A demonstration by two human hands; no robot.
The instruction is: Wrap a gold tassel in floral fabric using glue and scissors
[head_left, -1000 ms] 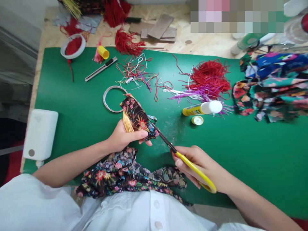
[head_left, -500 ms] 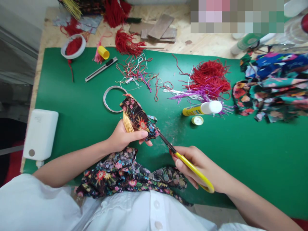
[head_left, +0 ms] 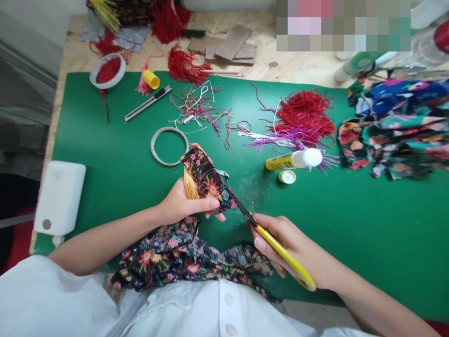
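Observation:
My left hand (head_left: 191, 203) grips a small strip of black floral fabric (head_left: 203, 173) between thumb and fingers. A golden tassel (head_left: 191, 183) hangs at the strip's left side, against the same hand. Yellow-handled scissors (head_left: 280, 250) are in my right hand (head_left: 280, 238), their dark blades pointing up and left along the strip's right edge. How far the blades are apart cannot be made out. Below both hands, a larger crumpled piece of black floral fabric (head_left: 189, 262) lies against the white shirt.
On the green mat (head_left: 351, 234) are a white ring (head_left: 153, 149), a glue stick (head_left: 280, 162) with its cap (head_left: 287, 177), a cutter knife (head_left: 147, 104) and red threads (head_left: 305, 112). A white power bank (head_left: 59, 196) lies left, patterned fabrics (head_left: 403, 121) right.
My left hand and the fabric strip have shifted slightly right and down. The scissors have moved a little with them, blades still along the strip's edge.

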